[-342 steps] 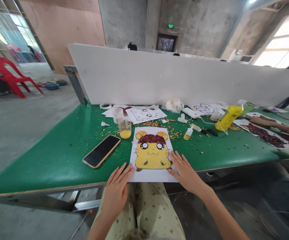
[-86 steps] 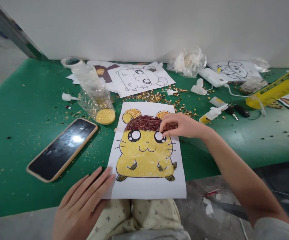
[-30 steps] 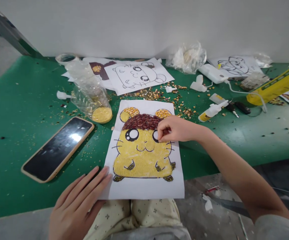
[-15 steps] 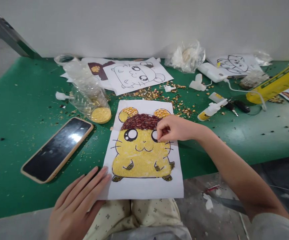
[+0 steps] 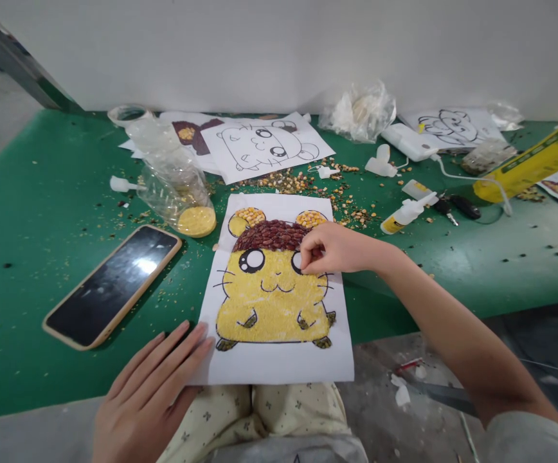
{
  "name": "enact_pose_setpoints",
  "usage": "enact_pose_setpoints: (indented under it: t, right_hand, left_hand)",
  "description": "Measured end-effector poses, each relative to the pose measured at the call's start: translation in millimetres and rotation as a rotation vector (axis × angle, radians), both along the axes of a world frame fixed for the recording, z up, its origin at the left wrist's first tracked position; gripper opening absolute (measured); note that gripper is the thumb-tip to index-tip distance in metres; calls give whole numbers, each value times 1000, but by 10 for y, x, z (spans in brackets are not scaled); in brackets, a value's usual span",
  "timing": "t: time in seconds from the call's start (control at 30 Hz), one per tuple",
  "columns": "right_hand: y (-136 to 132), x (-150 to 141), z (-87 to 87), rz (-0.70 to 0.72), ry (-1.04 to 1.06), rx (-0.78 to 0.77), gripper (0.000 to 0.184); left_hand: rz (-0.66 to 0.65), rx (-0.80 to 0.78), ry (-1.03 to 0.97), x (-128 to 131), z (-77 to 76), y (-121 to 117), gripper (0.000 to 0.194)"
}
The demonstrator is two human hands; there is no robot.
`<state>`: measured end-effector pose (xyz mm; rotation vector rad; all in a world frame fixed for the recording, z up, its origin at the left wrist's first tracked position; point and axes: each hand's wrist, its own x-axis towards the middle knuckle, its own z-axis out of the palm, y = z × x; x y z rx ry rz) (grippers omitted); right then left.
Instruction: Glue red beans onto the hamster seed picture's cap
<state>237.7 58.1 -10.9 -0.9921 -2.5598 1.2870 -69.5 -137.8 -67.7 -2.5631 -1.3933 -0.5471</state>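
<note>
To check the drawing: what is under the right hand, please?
Under the right hand is the yellow animal picture: part of one eye shows beside the fingertips. The rest of that eye and anything pinched there are covered.

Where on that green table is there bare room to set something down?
The green table is mostly bare left of the phone, and between the right forearm and the yellow container, bar dark specks. It's crowded beyond the hamster picture and right hand: seeds, drawings, clear bag, white bottle.
</note>
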Motion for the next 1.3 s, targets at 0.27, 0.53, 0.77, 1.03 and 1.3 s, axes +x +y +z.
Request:
enact_pose_setpoints:
  t: [0.27, 0.53, 0.77, 1.03, 1.3]
  right_hand:
    - [-12, -20, 7, 7, 20, 4, 8]
    - [-11, -27, 10, 5, -1, 18, 8]
    - [-4, -14, 10, 33, 17, -7, 8]
    - [-23, -18, 0, 14, -5, 43, 7]
    - [-12, -27, 11, 4, -21, 64, 7]
  left_hand:
    - [-30, -1, -9, -7, -8, -6, 50]
    - [-13, 7, -16, 15, -7, 1, 49]
    - [-27, 5, -20, 5, 10, 4, 48]
    - [-22, 16, -33, 26, -1, 2, 48]
    - [-17, 23, -35, 25, 7, 4, 47]
